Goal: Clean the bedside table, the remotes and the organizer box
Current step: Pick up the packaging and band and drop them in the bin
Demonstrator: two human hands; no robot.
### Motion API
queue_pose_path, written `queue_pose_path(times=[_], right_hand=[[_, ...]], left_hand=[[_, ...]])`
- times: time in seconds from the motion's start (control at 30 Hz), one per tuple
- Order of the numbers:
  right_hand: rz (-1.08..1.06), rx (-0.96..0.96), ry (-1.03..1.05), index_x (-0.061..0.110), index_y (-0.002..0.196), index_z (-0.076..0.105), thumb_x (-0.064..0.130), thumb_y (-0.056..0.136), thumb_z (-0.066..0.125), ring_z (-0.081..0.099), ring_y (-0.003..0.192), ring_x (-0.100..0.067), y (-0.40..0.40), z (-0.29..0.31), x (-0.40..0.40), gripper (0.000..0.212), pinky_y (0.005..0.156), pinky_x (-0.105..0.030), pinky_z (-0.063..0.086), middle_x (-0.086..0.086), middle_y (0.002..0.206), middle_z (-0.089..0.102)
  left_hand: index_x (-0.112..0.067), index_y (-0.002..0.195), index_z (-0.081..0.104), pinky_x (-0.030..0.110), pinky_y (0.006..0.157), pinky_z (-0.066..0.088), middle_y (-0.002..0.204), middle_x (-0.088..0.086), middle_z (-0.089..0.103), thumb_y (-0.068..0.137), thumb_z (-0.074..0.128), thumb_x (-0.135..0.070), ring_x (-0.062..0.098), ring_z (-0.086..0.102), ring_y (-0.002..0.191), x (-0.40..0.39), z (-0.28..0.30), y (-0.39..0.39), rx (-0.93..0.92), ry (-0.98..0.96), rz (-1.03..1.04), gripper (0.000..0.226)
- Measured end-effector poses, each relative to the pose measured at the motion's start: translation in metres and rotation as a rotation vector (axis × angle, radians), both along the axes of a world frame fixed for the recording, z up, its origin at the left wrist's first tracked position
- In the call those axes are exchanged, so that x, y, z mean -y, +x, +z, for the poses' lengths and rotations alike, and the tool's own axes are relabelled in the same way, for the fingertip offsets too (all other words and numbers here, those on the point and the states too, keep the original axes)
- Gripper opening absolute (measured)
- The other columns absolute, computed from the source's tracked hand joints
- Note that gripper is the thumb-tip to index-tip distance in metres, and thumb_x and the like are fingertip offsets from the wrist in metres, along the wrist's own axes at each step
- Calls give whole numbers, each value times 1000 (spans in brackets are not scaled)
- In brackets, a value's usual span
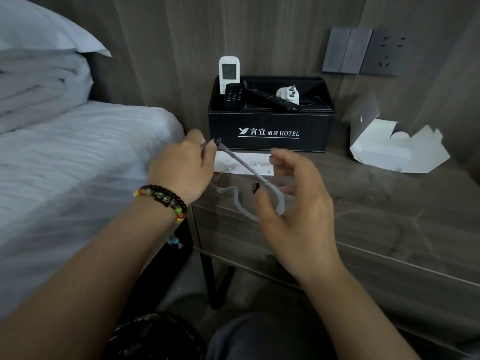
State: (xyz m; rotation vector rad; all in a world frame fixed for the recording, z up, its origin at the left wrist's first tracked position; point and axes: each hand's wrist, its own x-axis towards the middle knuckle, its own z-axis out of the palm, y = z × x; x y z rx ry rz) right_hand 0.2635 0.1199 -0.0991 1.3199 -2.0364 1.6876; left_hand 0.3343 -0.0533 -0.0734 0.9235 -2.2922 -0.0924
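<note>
Grey-brown wood grain covered the worktop (389,203) and the wall behind the black organizer box (271,131), which stood at the back, a bed (65,165) to its left. Three remotes stood or lay in the box, one white (228,71) and two black (233,96) (272,100). In front of the box, the left hand (181,170) pinched one end of a white cable (249,170), while the right hand (293,203), half open, curled loosely around its loop.
</note>
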Motion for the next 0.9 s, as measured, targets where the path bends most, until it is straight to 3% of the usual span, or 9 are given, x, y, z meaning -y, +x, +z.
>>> queue_pose_path(times=[0.13,0.23,0.4,0.5,0.6,0.67,0.73,0.8,0.9], right_hand=[[-8,0,176,20,145,28,40,72,76,34,131,-11,4,0,-4,89,108,-25,32,5,139,37],[25,9,287,26,148,19,57,62,73,30,135,-12,13,-3,-6,106,112,-38,33,7,145,30],[181,80,286,35,142,26,52,65,74,54,105,-4,21,-9,-25,92,88,-34,52,18,125,46],[202,147,217,39,132,37,44,66,73,55,85,-3,11,-11,-43,75,73,-25,53,21,109,49],[244,309,129,38,122,47,32,69,76,58,73,-7,-4,-3,-62,60,61,-11,47,14,105,58],[283,410,79,41,114,52,29,70,76,60,76,-6,-12,4,-74,51,61,-7,46,13,102,60],[287,454,42,43,107,53,27,70,75,61,79,1,-21,9,-84,46,61,-5,46,13,100,61],[287,486,34,40,114,52,23,72,76,60,75,8,-27,11,-93,50,57,-3,44,13,103,61],[260,470,85,29,133,46,25,74,76,59,79,7,-32,8,-100,66,58,-3,44,16,109,57]], left_hand=[[-11,92,54,38,58,41,57,-1,48,97,40,-38,30,51,64,-28,37,22,-113,-29,-94,31],[-13,91,56,37,58,41,54,-3,48,97,43,-37,23,52,59,-53,54,30,-152,-25,-154,28],[-18,81,58,22,49,34,44,-7,53,97,40,-43,5,51,46,-89,66,36,-171,102,-248,35],[-10,79,61,19,44,40,44,-2,57,101,33,-45,10,52,37,-90,66,25,-407,378,-319,49],[-14,76,58,22,45,38,45,0,56,98,46,-28,16,53,41,-65,51,-7,-518,549,-236,29],[-21,77,55,23,50,44,62,-1,63,92,54,-19,16,61,58,-45,29,-34,-365,583,-194,15],[-25,83,58,29,72,54,85,-3,65,90,57,-19,19,65,85,-26,7,-58,-129,529,-168,10],[-22,96,61,30,90,48,103,-3,63,92,58,-21,20,61,103,-17,-7,-76,54,454,-145,5],[-17,102,63,23,86,42,117,2,62,93,57,-18,20,58,108,-9,-11,-91,179,422,-151,11]])
